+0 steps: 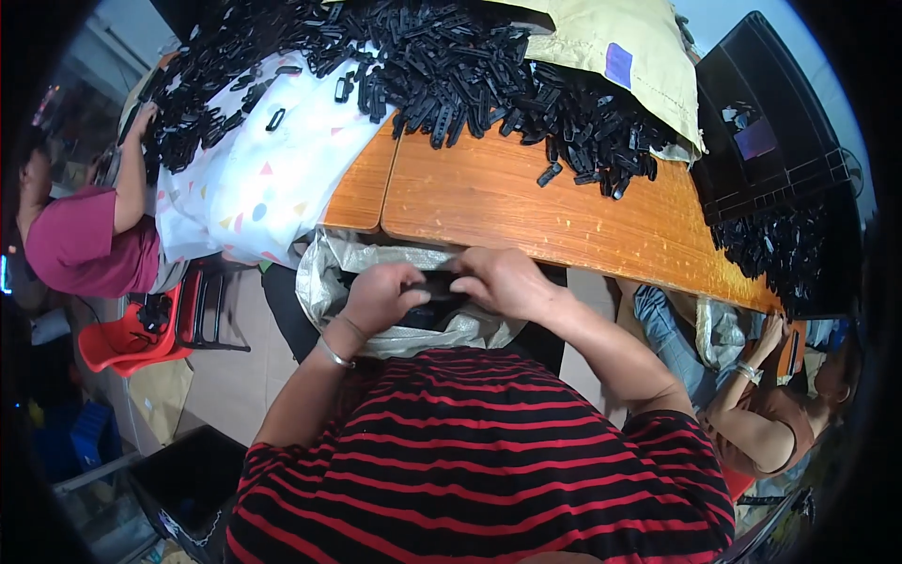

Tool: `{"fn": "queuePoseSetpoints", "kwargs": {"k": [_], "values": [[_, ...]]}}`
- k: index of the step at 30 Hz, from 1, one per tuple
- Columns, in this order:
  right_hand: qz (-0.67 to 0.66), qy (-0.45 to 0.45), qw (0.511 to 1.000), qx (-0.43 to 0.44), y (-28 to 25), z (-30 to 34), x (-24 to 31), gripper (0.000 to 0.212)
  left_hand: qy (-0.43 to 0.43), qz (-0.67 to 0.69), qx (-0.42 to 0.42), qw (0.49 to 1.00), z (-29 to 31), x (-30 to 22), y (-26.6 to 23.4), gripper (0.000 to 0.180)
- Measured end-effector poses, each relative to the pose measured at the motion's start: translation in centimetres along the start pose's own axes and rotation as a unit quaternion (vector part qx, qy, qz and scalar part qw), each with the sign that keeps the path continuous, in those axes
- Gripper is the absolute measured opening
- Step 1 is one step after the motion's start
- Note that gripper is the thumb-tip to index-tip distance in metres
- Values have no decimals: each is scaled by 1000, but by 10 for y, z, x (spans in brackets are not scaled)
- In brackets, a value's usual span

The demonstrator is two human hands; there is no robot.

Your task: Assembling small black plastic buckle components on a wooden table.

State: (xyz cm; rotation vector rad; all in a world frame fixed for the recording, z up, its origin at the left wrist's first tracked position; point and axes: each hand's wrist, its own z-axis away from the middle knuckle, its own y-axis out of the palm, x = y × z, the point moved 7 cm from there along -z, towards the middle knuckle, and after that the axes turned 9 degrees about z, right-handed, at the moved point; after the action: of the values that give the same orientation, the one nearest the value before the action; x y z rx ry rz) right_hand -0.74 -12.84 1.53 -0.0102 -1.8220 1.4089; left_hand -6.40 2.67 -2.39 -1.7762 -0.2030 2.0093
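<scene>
My left hand [381,299] and my right hand [507,285] face each other over the mouth of a pale woven sack [329,261] at my lap, close to the table's edge. The fingers of both are curled inward, thumbs toward one another. Between the fingertips is a dark blur, too smeared to name. Inside the sack the contents look dark. Beyond the hands, a large heap of small black plastic parts [451,70], long and narrow with slots, covers the far side of the wooden table [489,197].
A white plastic sheet with coloured shapes [272,179] drapes over the table's left. A yellowish sack [648,75] lies at the back; a black crate [770,132] tips out more parts at right. People sit on both sides, a hand [772,334] at the right edge. A red chair [132,338] stands left.
</scene>
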Motion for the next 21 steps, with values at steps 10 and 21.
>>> {"fn": "queuePoseSetpoints", "kwargs": {"k": [10,21], "values": [[237,153,939,-196,-100,4,-91,17,204,-159,-292,921,-86,-64,-66,25],[225,35,938,-261,-81,-30,-74,18,232,-211,-333,889,-155,-64,-53,21]]}}
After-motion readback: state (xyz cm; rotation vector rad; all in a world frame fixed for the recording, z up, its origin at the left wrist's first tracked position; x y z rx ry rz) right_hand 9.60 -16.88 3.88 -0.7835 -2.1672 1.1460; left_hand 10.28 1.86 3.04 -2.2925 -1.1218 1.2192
